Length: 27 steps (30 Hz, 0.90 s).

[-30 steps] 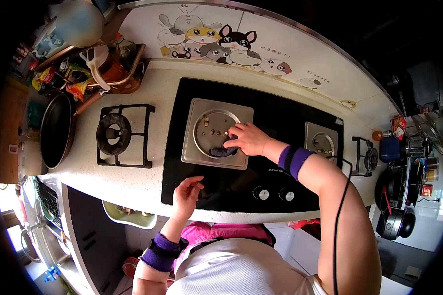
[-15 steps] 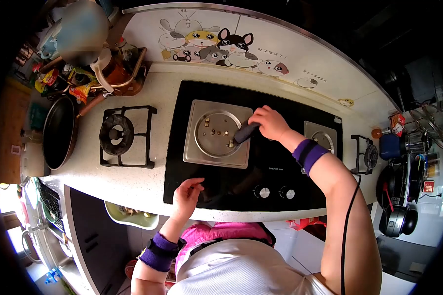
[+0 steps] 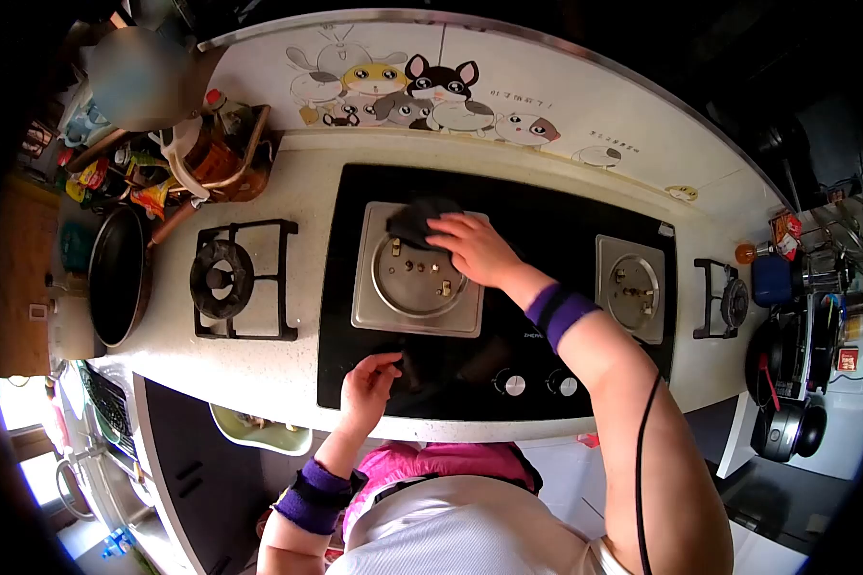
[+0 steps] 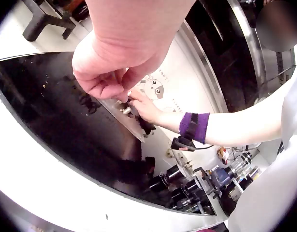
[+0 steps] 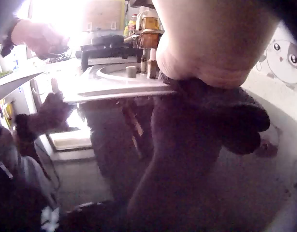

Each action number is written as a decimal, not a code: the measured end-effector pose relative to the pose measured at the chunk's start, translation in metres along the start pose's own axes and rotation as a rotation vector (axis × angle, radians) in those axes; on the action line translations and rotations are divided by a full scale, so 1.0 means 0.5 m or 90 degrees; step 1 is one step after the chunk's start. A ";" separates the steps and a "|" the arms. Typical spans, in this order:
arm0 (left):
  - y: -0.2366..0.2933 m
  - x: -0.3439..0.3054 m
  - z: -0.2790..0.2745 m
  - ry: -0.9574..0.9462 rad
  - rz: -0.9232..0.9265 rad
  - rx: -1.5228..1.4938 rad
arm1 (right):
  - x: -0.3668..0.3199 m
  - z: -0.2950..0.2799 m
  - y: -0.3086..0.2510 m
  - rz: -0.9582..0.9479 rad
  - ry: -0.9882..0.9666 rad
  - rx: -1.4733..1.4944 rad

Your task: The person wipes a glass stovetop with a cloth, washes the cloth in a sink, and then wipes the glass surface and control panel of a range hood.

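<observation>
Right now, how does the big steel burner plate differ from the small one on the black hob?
The big burner plate is wider and lies to the left; the small burner plate lies to the right. The right hand presses a dark cloth on the big plate's far edge; nothing touches the small one. Both are square steel with a round recess and no grate.

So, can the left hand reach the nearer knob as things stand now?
Probably yes: the left hand rests on the stove glass, only bare glass lies between it and the knob, and the right hand presses a cloth farther back.
</observation>
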State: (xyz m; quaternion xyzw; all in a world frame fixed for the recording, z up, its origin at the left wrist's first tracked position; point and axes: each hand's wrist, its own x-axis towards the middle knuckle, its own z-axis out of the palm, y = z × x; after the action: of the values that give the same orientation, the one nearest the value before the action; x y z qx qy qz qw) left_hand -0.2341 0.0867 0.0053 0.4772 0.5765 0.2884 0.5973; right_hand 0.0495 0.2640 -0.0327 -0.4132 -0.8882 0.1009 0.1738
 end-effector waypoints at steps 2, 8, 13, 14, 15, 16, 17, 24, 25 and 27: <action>0.013 0.002 -0.001 -0.001 -0.006 0.009 | -0.055 -0.010 -0.013 0.028 0.006 0.036; -0.012 -0.006 -0.016 0.005 0.003 -0.013 | -0.139 -0.062 -0.070 0.136 -0.006 0.287; -0.032 -0.014 -0.027 0.020 -0.009 -0.059 | -0.010 -0.111 -0.022 0.175 0.133 0.389; -0.034 -0.016 -0.027 0.028 -0.005 -0.061 | 0.036 -0.108 -0.013 0.146 0.138 0.386; -0.035 -0.016 -0.027 0.035 -0.001 -0.061 | 0.084 -0.101 -0.008 0.118 0.144 0.384; -0.033 -0.017 -0.026 0.035 -0.011 -0.072 | 0.132 -0.098 -0.011 0.084 0.117 0.366; -0.032 -0.018 -0.026 0.040 -0.013 -0.069 | 0.178 -0.089 -0.017 0.050 0.089 0.348; -0.030 0.002 -0.024 0.078 -0.040 -0.082 | 0.294 0.083 -0.007 -0.139 0.069 0.125; -0.030 0.007 -0.021 0.081 -0.044 -0.088 | 0.291 0.086 0.004 -0.134 0.059 0.126; -0.025 0.007 -0.018 0.077 -0.054 -0.097 | 0.281 0.077 0.039 -0.096 0.070 0.115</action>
State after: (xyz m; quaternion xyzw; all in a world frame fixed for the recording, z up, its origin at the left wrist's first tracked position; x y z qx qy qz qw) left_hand -0.2445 0.0874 -0.0063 0.3873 0.6077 0.3345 0.6074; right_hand -0.0360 0.3828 -0.0427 -0.3326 -0.8932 0.1441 0.2662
